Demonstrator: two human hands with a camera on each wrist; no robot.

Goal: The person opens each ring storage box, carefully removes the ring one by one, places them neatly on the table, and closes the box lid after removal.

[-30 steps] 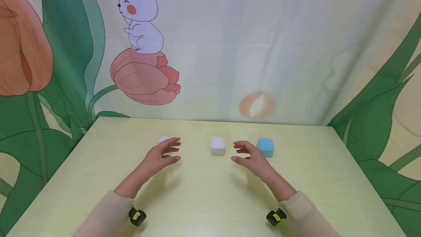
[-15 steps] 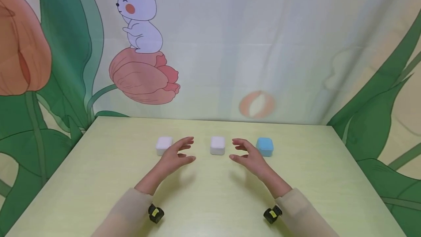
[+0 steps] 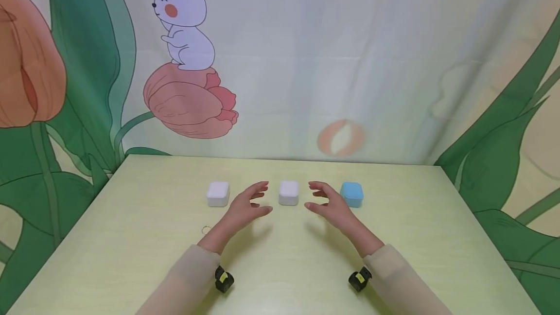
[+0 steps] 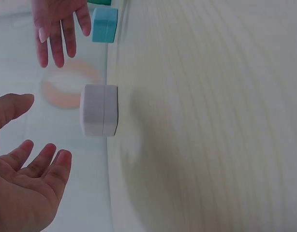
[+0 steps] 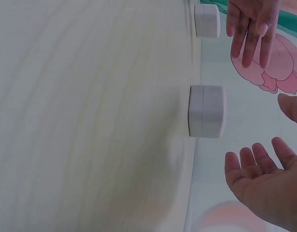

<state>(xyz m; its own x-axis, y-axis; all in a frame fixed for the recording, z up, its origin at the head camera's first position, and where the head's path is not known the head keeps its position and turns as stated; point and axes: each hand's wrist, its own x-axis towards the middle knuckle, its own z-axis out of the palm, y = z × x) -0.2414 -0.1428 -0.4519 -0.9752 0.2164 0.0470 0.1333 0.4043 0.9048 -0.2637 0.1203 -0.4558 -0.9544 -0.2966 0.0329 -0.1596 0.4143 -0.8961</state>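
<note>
Three small rounded boxes stand in a row near the table's far edge. A pale lilac-white box is at left, a matching middle box sits in the centre, and a blue box is at right. Seams run round the middle box and the blue box in the left wrist view. My left hand hovers left of the middle box, fingers relaxed and thumb apart. From the right, my right hand faces it in a similar pose, overlapping the blue box's edge. Neither hand holds anything.
A thin gold loop lies on the pale wooden table beside my left wrist, partly hidden by it. Behind the table hangs a printed curtain with a rabbit and tulips. Each sleeve carries a small black camera.
My left hand has moved right, from in front of the left box toward the middle box, uncovering the left box and the gold loop. My right hand has shifted only slightly left.
</note>
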